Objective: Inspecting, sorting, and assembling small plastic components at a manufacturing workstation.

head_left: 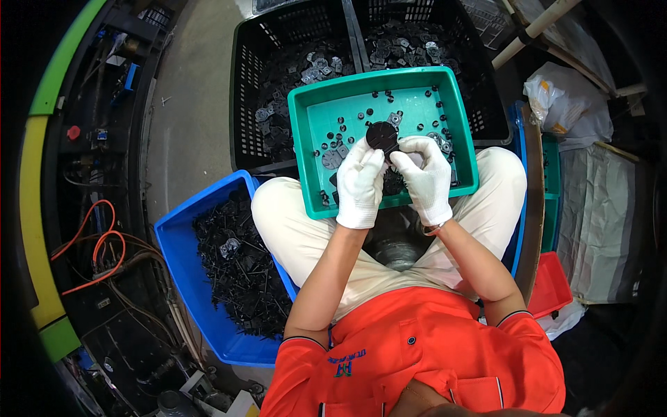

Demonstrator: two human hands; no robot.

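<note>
Between my two white-gloved hands, above a green tray (455,104), is a round black plastic disc (382,137). My left hand (361,177) grips its lower left edge, fingers closed. On its right side, my right hand (425,177) pinches the rim with thumb and fingertips. The tray rests across my lap, with several small black round pieces (341,128) scattered in it. Grey flat parts (333,158) lie at its left, and more clear-grey parts (445,142) at its right. A dark cluster below the disc is partly hidden by my hands.
Beyond the tray stand two black crates (244,90) holding dark and grey plastic parts. A blue bin (201,306) full of thin black pieces sits at my left. Machinery with an orange hose (104,240) lines the far left. At right are a red tray (552,281) and plastic bags (566,104).
</note>
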